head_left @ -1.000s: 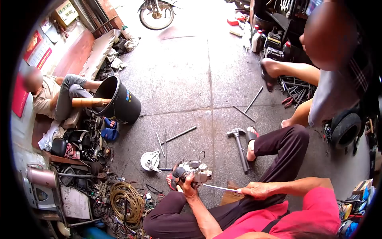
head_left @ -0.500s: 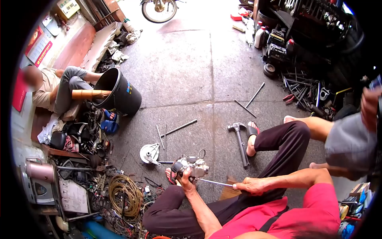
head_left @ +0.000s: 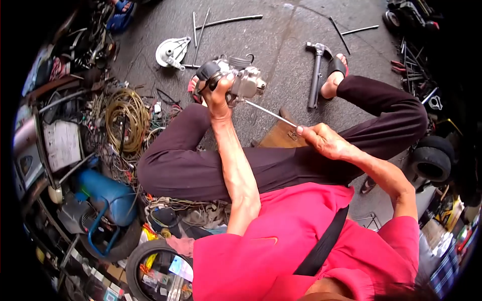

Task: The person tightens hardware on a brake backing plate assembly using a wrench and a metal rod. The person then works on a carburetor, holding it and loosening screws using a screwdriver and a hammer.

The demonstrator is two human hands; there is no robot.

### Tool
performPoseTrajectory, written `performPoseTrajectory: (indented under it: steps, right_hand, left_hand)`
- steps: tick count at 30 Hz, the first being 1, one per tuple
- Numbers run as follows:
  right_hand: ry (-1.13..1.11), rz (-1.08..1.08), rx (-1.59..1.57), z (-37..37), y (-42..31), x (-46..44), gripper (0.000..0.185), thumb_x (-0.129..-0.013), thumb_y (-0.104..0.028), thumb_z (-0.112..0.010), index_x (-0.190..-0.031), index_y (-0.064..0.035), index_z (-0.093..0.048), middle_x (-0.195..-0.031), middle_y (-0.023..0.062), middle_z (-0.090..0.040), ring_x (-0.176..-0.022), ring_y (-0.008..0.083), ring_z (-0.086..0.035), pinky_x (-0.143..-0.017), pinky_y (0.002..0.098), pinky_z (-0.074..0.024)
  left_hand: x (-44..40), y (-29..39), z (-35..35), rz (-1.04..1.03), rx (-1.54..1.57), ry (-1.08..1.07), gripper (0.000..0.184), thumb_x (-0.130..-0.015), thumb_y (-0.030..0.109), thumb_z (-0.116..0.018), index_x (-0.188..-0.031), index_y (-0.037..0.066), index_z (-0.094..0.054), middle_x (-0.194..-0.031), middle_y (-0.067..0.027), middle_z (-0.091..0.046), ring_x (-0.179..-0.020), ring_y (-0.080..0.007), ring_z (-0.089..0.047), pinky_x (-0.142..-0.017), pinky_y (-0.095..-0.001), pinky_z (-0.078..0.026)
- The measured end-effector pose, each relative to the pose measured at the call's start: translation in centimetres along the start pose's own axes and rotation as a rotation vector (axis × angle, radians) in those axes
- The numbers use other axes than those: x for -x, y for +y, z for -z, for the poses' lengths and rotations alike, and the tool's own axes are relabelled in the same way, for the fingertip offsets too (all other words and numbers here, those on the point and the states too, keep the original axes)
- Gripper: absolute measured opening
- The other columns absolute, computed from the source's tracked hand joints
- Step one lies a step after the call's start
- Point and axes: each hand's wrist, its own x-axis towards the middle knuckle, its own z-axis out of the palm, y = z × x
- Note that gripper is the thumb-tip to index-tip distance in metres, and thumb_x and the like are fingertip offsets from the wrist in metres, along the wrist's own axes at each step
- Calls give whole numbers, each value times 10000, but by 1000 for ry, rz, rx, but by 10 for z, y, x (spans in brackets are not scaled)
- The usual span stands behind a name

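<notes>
My left hand point(head_left: 219, 95) is wrapped around a silver metal carburetor point(head_left: 246, 84) with a black rounded part, held above the floor in front of my left foot. My right hand point(head_left: 325, 142) is closed on the handle end of a screwdriver point(head_left: 271, 113); the handle itself is hidden in the fist. Its thin shaft points up and left, the tip touching or very near the carburetor's lower side. Which screw or opening it meets is too small to make out.
A claw hammer point(head_left: 316, 75) lies by my right foot. Beyond the carburetor are a round brake plate point(head_left: 172, 52) and metal rods point(head_left: 228, 21). A wooden stool point(head_left: 283, 134) shows between my legs. Coiled tubing point(head_left: 127, 123), a blue tank point(head_left: 108, 193) and a tire point(head_left: 138, 271) crowd the left.
The view has tilted down, so floor things sit higher in the picture and the seated person and bucket are out of sight. Both hands keep their grip on carburetor and screwdriver.
</notes>
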Motion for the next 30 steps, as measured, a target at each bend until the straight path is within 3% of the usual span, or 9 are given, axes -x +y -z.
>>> performPoseTrajectory:
  steps: [8,11,14,15,18,22,24,28,30]
  right_hand:
    - [32,-4,54,-3,13,-12,601,-976,-481,-399,-800,62,-586,-560,30,-349,-590,93,-349,-513,356,-332]
    - [83,62,40,-7,25,-15,597,-974,-473,-407,-794,66,-587,-528,101,-371,-528,147,-383,-517,389,-354]
    - [211,154,205,-3,31,-22,597,-969,-467,-415,-758,68,-575,-533,211,-424,-485,277,-441,-530,429,-378]
    - [204,120,160,-3,27,-21,607,-962,-468,-420,-712,69,-555,-583,276,-479,-524,394,-492,-550,459,-393]
    - [176,51,195,5,22,-22,561,-973,-422,-431,-741,78,-537,-553,215,-428,-537,190,-429,-545,420,-383]
    - [268,42,368,11,13,-18,544,-950,-431,-469,-727,58,-551,-599,276,-515,-573,437,-533,-557,477,-405]
    - [429,86,662,13,8,-14,558,-915,-488,-489,-709,23,-575,-605,243,-569,-613,427,-590,-563,501,-448]
    - [528,254,677,22,-5,-5,432,-882,-405,-586,-731,-13,-486,-570,199,-539,-556,404,-551,-520,483,-405]
    - [527,339,631,25,-13,-2,420,-874,-377,-608,-729,-4,-482,-560,190,-528,-537,398,-534,-504,464,-393]
  left_hand:
    - [-4,-14,-1,41,-17,11,241,-675,157,-706,-864,60,-593,-820,-3,-590,-715,-115,-540,-665,-264,-440]
    - [-7,-28,1,132,-13,-9,268,-674,147,-703,-890,63,-568,-813,-2,-563,-704,-114,-513,-681,-270,-437]
    - [-14,-36,3,169,-69,-17,260,-673,143,-698,-875,72,-549,-804,6,-533,-714,-112,-499,-705,-262,-439]
    - [-17,-33,-1,176,-62,-29,267,-674,140,-698,-882,74,-545,-808,5,-534,-710,-113,-498,-700,-260,-439]
    - [-16,-26,-6,193,-70,-60,340,-675,132,-725,-943,66,-525,-826,-1,-543,-725,-111,-511,-708,-260,-452]
    - [-13,-29,-6,120,-228,-18,394,-672,123,-748,-983,61,-513,-840,-4,-552,-742,-110,-526,-724,-268,-464]
    - [-11,-29,-7,133,-218,11,369,-665,114,-747,-958,71,-527,-840,-1,-548,-733,-113,-525,-714,-268,-465]
    - [-12,-39,-6,178,114,110,272,-659,88,-721,-880,98,-563,-831,-6,-538,-715,-131,-530,-703,-288,-479]
    - [-16,-45,-3,348,333,171,269,-669,107,-714,-894,93,-566,-819,-9,-542,-728,-152,-548,-730,-310,-496]
